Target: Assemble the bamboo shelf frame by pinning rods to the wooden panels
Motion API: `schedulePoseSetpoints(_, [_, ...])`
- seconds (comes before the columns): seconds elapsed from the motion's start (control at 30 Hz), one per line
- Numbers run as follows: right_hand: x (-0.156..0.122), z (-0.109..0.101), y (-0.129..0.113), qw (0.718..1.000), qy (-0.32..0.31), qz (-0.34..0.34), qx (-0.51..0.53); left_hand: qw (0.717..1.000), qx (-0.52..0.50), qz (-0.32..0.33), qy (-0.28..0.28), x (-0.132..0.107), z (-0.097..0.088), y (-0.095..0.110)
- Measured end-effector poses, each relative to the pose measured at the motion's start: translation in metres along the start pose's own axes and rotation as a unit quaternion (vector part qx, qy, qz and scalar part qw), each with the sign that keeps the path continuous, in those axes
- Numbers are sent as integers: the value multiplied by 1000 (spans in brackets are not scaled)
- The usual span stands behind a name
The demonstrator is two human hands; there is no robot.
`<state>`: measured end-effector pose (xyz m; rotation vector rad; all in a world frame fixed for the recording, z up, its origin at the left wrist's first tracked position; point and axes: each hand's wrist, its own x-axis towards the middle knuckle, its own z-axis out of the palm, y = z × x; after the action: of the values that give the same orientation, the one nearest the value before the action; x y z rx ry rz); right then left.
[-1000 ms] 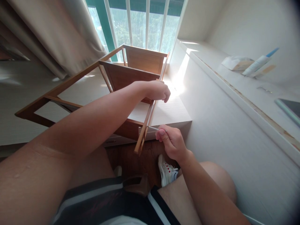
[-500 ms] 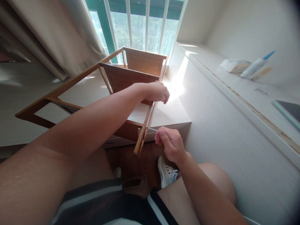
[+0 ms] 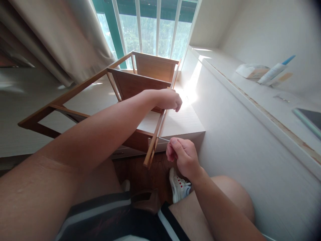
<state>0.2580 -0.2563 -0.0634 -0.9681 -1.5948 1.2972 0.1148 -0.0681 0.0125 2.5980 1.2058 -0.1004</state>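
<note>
A brown wooden shelf rack (image 3: 140,78) lies tilted on its side on the pale ledge, with panels set between its rails. My left arm reaches across it, and my left hand (image 3: 172,99) is closed over the right-hand rail, its fingers curled down the outer side. Lower down, my right hand (image 3: 183,152) pinches a thin metal hex key (image 3: 164,139) between thumb and forefinger. The tip of the key meets the outer side of the same rail near its lower end. My fingers cover the other end of the key.
At right, a raised white counter (image 3: 240,90) carries a tissue pack (image 3: 250,71), a white tube with a blue top (image 3: 274,72), small metal pieces (image 3: 281,98) and a phone (image 3: 309,120). A curtain (image 3: 67,36) hangs left of the barred window. My shoe (image 3: 178,185) rests on the wood floor.
My right hand has shifted very slightly down and right, still pinching the hex key against the rail. My left hand stays in place on the rack.
</note>
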Motion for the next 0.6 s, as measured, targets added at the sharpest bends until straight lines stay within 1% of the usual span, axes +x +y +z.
schedulePoseSetpoints(0.13, [0, 1, 1, 1000, 3, 20, 16, 1000, 3, -3, 0, 0, 0, 0])
schedulePoseSetpoints(0.27, [-1, 1, 1, 1000, 4, 19, 17, 1000, 8, -4, -2, 0, 0, -1])
schedulePoseSetpoints(0.37, [-1, 0, 0, 1000, 2, 8, 21, 1000, 8, -5, -1, 0, 0, -1])
schedulePoseSetpoints(0.5, [0, -4, -2, 999, 17, -19, 20, 1000, 14, 0, -8, -1, -2, 1])
schedulePoseSetpoints(0.6, [1, -8, -3, 999, 13, -41, -10, 1000, 14, -3, -10, -1, -2, 0])
